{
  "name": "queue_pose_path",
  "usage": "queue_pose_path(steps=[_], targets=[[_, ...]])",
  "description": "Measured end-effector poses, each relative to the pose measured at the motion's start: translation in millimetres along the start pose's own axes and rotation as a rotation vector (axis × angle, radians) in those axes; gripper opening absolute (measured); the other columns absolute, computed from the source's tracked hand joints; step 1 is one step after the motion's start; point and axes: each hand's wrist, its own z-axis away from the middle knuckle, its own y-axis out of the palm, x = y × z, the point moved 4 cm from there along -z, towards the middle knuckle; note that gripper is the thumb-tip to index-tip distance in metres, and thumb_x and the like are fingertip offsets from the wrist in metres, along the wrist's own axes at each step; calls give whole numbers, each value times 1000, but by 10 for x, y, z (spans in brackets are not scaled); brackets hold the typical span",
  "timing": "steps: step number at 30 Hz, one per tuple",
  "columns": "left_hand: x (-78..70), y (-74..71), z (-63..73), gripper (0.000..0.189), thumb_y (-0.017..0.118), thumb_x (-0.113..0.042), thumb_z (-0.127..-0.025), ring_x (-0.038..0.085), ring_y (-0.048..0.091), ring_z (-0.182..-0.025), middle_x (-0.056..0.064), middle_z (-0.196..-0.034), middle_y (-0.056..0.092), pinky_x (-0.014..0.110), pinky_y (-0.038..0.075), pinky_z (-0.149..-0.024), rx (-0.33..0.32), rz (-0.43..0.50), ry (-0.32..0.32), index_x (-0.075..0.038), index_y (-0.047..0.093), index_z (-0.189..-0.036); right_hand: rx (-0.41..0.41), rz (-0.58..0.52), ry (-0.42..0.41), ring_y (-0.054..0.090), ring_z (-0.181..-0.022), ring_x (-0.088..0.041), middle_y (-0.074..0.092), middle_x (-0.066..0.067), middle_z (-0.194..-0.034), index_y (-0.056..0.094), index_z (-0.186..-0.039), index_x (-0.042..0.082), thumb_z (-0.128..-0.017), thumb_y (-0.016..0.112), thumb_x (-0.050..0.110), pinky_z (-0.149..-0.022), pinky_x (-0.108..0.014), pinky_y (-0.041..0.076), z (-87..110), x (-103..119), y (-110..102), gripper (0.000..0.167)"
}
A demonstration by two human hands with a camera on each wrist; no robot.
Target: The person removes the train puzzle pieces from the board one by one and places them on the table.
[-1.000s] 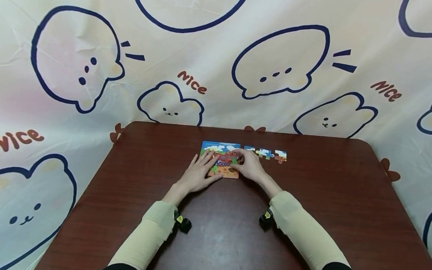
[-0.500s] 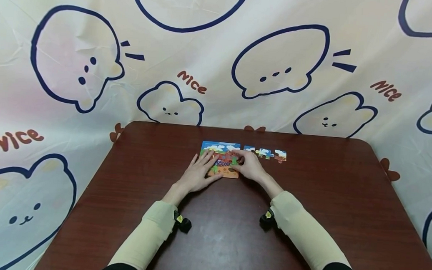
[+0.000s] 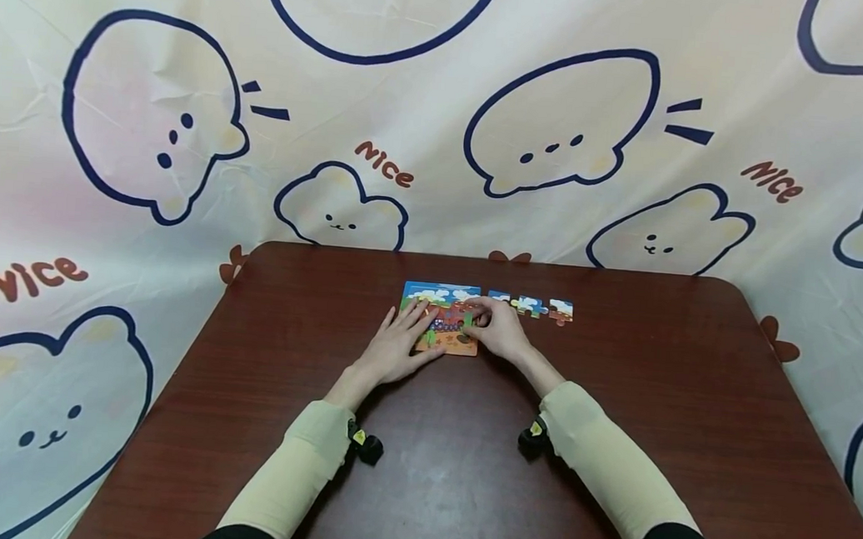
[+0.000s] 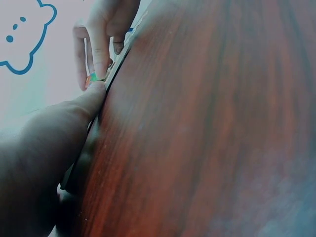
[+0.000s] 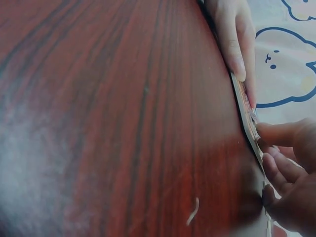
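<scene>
A colourful jigsaw puzzle (image 3: 441, 292) with blue sky, white clouds, a red vehicle-like shape and orange ground lies flat near the table's far edge. My left hand (image 3: 392, 349) rests on its left part, fingers spread and straight, the thumb along the near edge. At the puzzle's right side, my right hand (image 3: 502, 331) pinches a small puzzle piece (image 4: 94, 77), green and orange, between thumb and fingers. The piece is tilted up from the board in the left wrist view. In the right wrist view, the right fingers (image 5: 284, 170) largely hide it.
Loose puzzle pieces (image 3: 530, 306) lie in a row right of the puzzle, partly behind the right hand. The brown wooden table (image 3: 446, 488) extends to both sides and toward me. A printed cloth (image 3: 442, 120) hangs behind it.
Almost nothing differs. The left hand stays in place, and the right fingers shift very slightly with the puzzle piece at the puzzle's right side.
</scene>
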Motion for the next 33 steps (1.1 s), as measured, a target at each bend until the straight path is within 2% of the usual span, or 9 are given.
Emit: queue_pose_path(steps=[8, 22, 26, 28, 33], targets=[[-14, -11, -2, 83, 55, -60, -111, 30, 7, -176, 8, -187, 14, 60, 3, -142, 0, -1, 2, -21, 24, -177, 10, -32, 6, 61, -80, -17, 75, -18, -118, 70, -145, 3, -100, 81, 9, -72, -30, 50, 23, 2, -54, 47], [-25, -12, 20, 83, 57, -58, -110, 30, 8, -176, 8, -187, 16, 60, 4, -142, -17, 12, 3, -20, 26, -177, -13, -149, 47, 58, -71, -15, 74, -25, -124, 70, -143, 1, -100, 80, 8, -62, -28, 47, 151, -136, -255, 45], [-26, -14, 26, 82, 58, -58, -111, 31, 9, -175, 9, -187, 16, 60, 4, -142, -23, 20, 8, -20, 27, -177, -16, -182, 70, 53, -65, -13, 75, -25, -123, 71, -142, 1, -100, 81, 8, -58, -26, 43, 204, -194, -334, 44], [-25, -15, 28, 82, 57, -58, -111, 31, 9, -175, 9, -187, 16, 60, 4, -142, -21, 19, 8, -20, 27, -177, -12, -201, 84, 48, -63, -13, 76, -26, -123, 71, -142, 1, -99, 81, 8, -58, -25, 40, 238, -220, -378, 45], [-17, -16, 26, 83, 58, -58, -110, 32, 9, -175, 9, -187, 16, 61, 4, -142, -20, 21, 11, -19, 27, -177, 4, -242, 131, 53, -70, -9, 76, -26, -123, 69, -144, -1, -100, 80, 9, -68, -20, 46, 310, -306, -493, 47]])
